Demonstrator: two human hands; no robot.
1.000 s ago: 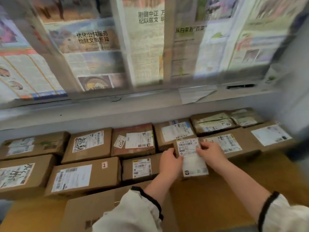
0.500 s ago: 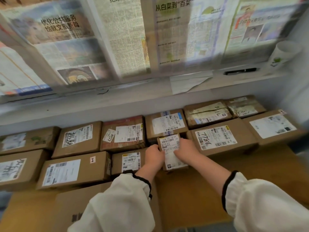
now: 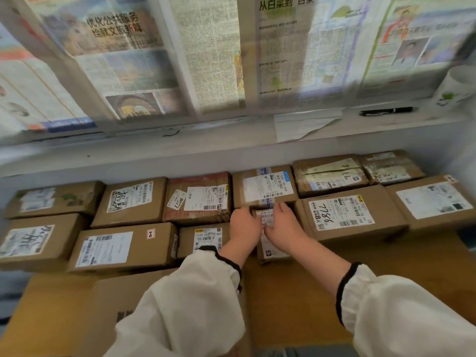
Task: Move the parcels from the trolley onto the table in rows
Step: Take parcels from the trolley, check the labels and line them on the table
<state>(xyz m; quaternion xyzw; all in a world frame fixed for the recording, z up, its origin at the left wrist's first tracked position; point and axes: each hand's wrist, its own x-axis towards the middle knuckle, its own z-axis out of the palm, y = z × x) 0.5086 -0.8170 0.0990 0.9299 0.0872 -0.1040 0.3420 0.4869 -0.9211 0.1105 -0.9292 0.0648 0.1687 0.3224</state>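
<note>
Both of my hands hold a small brown parcel with a white label, which stands on the wooden table. My left hand grips its left far corner and my right hand grips its right side. The parcel sits in the front row, in the gap between a small labelled box and the box marked 7786. Its far end touches the back-row box. My hands cover much of its top.
Two rows of cardboard parcels fill the back of the table against the wall. A large plain box lies near me at the left. On the window ledge above are a black pen, a white cup and a loose paper.
My hands carried the small parcel away from me and set it down into the gap in the front row. The view tilted slightly downward.
</note>
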